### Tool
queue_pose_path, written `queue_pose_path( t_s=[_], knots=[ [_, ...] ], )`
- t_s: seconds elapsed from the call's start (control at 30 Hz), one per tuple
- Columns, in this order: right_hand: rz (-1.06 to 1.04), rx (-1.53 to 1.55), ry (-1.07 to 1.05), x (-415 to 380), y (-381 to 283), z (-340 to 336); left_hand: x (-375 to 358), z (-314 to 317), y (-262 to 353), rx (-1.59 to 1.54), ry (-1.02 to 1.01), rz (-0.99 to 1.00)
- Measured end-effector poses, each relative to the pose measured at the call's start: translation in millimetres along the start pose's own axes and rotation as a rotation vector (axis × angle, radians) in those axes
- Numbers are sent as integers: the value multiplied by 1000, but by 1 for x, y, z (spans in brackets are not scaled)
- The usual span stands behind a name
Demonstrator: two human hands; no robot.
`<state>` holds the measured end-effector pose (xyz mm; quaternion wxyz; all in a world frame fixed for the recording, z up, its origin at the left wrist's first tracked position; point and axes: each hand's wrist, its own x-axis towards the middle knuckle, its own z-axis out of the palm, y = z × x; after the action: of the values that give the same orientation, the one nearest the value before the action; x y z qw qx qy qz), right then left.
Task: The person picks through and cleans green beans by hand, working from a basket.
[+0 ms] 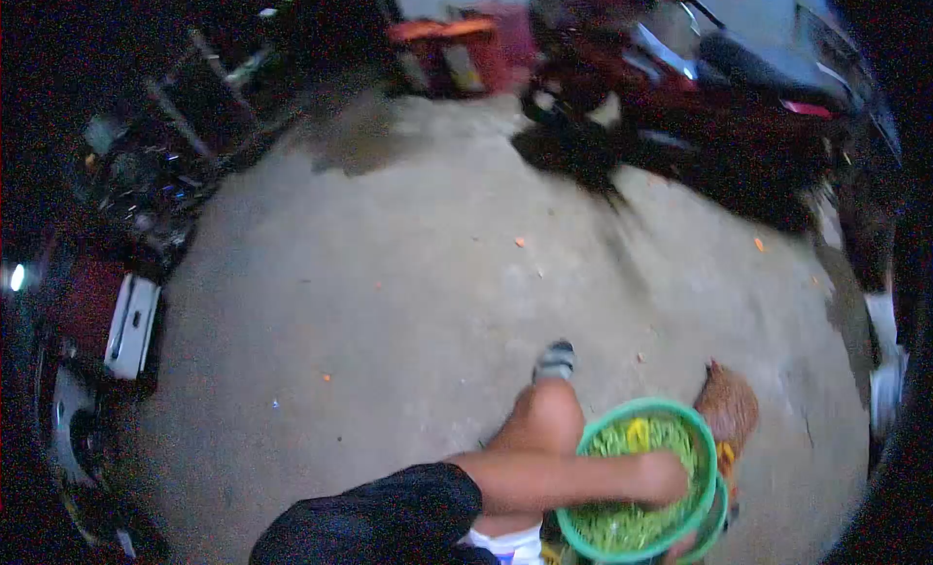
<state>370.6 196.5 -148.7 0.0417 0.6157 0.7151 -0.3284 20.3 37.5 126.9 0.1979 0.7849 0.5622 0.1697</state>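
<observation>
A round green basket (595,437) full of green vegetable pieces, with some yellow ones, is carried at the lower right. There seem to be two stacked baskets, as a second green rim (719,524) shows below. My left arm in a dark sleeve reaches across, and my left hand (666,478) lies over the greens with its fingers closed at the basket's right rim. A small skin-coloured patch under the lower rim may be my right hand (682,546); most of it is hidden. My bare knee (544,419) and a foot in a sandal (556,359) show beside the basket.
A brown hen (729,405) stands on the concrete floor (389,293) just right of the basket. A dark red motorbike (680,99) is parked at the top right, and another vehicle (97,312) at the left. A red crate (457,50) sits at the back.
</observation>
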Motion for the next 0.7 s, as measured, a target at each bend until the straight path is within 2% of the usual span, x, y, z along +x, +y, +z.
queue_pose_path(
  t_s=[0.03,0.07,0.1,0.17,0.2,0.23,0.27,0.3,0.4,0.47,0.5,0.57,0.6,0.63,0.67,0.7],
  knots=[
    [10,66,54,-11,12,3,-4,-17,5,-42,-90,-53],
    [16,150,115,-24,26,4,-5,4,-5,-50,-12,-4],
    [19,231,173,-34,32,8,-14,-4,-5,-66,46,9],
    [1,381,315,-26,30,12,-16,-31,-3,-63,-288,-78],
    [-7,443,403,-25,28,10,-22,-39,-5,-86,-303,-82],
    [-15,478,497,-25,28,8,-17,-51,-4,-34,-471,-97],
    [-41,362,629,-19,32,6,-18,-55,-5,-20,-503,-131],
    [182,651,711,-43,-18,-15,-11,-48,-3,7,-564,-160],
    [294,784,819,-52,-28,-21,-10,-36,-7,43,-583,-78],
    [251,1627,651,-78,-66,-52,-8,-34,-10,47,-564,-47],
    [244,1626,670,-73,-54,-60,-9,-36,-7,108,-518,-56],
    [79,1791,442,-72,-41,-74,-18,-30,0,161,-457,-74],
    [71,1798,443,-76,-41,-77,-20,-29,3,140,-328,-117],
    [2,1860,339,-79,-39,-82,-17,-28,8,125,-196,-150],
    [-73,1916,234,-90,-48,-91,-14,-25,17,140,-191,-139],
    [-91,1924,239,-114,-76,-103,-10,-20,26,0,38,-164]
  ],
)
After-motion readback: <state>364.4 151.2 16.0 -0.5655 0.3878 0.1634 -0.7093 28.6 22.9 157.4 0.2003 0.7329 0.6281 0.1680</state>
